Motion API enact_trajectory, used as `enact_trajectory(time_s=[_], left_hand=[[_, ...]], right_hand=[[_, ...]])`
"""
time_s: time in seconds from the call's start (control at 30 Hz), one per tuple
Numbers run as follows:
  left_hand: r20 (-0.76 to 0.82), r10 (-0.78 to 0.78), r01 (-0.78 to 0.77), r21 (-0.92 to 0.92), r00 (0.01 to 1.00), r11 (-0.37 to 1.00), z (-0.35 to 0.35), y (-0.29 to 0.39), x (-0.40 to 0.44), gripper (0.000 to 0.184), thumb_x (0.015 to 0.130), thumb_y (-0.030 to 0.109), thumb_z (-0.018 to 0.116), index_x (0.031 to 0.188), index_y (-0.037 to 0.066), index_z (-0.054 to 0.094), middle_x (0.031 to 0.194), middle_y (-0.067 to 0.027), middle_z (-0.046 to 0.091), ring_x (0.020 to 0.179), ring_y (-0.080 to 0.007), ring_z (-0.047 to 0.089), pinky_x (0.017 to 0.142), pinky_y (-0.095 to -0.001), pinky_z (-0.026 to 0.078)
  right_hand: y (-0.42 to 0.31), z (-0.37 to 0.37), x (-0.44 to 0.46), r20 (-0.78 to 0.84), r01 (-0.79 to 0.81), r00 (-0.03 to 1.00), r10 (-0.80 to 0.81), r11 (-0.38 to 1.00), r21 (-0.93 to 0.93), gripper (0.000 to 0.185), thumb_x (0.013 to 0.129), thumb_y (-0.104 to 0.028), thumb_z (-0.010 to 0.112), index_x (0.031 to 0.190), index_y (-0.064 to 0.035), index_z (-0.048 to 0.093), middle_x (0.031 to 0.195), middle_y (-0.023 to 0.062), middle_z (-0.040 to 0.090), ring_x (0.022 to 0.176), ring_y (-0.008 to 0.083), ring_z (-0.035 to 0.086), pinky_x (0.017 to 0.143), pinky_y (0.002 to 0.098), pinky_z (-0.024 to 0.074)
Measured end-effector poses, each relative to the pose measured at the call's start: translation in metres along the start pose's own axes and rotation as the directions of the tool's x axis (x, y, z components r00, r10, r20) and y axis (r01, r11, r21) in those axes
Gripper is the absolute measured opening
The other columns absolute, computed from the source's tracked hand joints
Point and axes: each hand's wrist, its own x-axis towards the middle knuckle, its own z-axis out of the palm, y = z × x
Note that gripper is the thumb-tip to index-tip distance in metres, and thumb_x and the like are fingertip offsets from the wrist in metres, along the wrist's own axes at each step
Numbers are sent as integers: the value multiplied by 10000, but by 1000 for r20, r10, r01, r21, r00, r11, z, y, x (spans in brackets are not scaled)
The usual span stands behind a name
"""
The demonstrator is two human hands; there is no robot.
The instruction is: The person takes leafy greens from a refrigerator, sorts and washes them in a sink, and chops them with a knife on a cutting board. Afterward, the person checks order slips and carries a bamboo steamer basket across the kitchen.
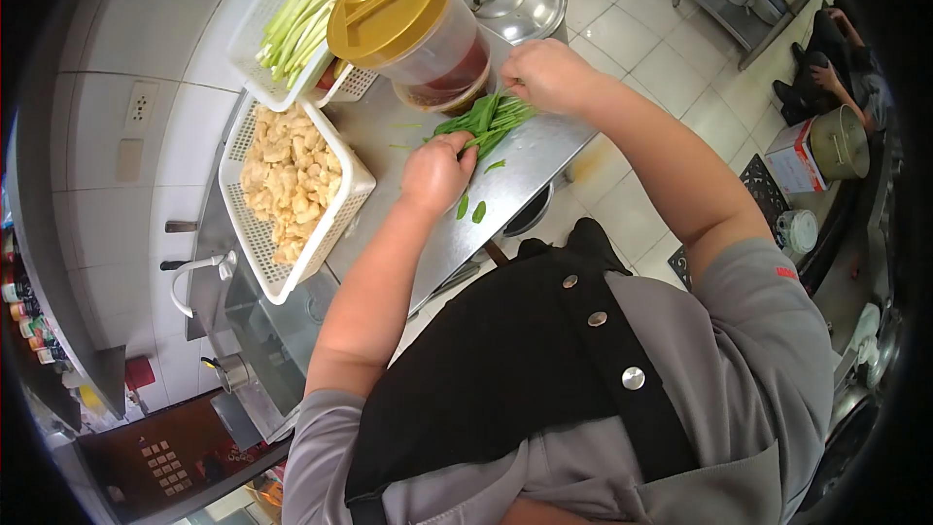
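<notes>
A bunch of leafy greens (pixel 496 122) lies on the steel counter (pixel 389 196), its thin stems pointing right. My left hand (pixel 437 173) is closed around the leafy near end. Over the stem ends, my right hand (pixel 549 76) has its fingers pinched together; whatever is between them is too small to make out. Several loose leaves (pixel 478 212) are scattered on the metal close to my left hand. Just behind the greens stands a clear plastic container (pixel 437 63) with a gold lid and dark red contents.
Left of my hands sits a white basket (pixel 355 196) of pale chunks of food. Behind it, another basket (pixel 255 73) holds green stalks (pixel 303 19). A lidded metal pot (pixel 513 2) is at the back. A sink (pixel 272 316) lies lower left. At far right a person (pixel 841 63) is partly visible.
</notes>
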Motion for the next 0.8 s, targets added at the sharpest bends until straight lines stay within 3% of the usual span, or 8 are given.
enact_trajectory(time_s=[0.23,0.43,0.53,0.67,0.8], left_hand=[[-42,29,-30,-20,999,999,-2,-2,-6,196,881,226,668,1005,82,713,936,-178,707,836,-365,674,756,-449,540],[-90,-207,189,-178,974,966,-27,24,-1,210,897,219,663,1013,50,708,941,-206,698,835,-373,674,744,-448,538],[-160,-175,138,-219,971,966,-37,40,9,238,899,246,660,1012,41,707,932,-222,695,845,-376,677,745,-457,536],[-59,-62,53,-131,996,990,-17,50,35,285,890,307,657,1004,51,708,902,-218,698,859,-377,679,774,-470,531],[-8,-71,71,-34,997,997,5,51,49,258,860,315,699,959,78,721,772,-199,676,736,-353,662,696,-451,511]], right_hand=[[2,-21,-2,31,-111,994,108,989,95,31,781,-114,628,781,-85,639,808,130,673,793,349,653,708,451,512],[13,2,-8,129,-237,968,217,958,164,56,779,-123,650,809,-82,673,794,140,687,790,357,662,704,453,519],[24,20,-17,69,-234,972,225,951,202,73,782,-137,656,819,-83,689,815,139,697,803,354,669,710,450,524],[28,27,-24,75,-255,967,244,941,221,110,784,-157,663,856,-91,714,846,130,709,831,343,677,732,438,533],[23,22,-27,96,-293,956,278,931,219,130,786,-168,667,874,-90,721,868,126,717,855,333,685,755,431,538]])
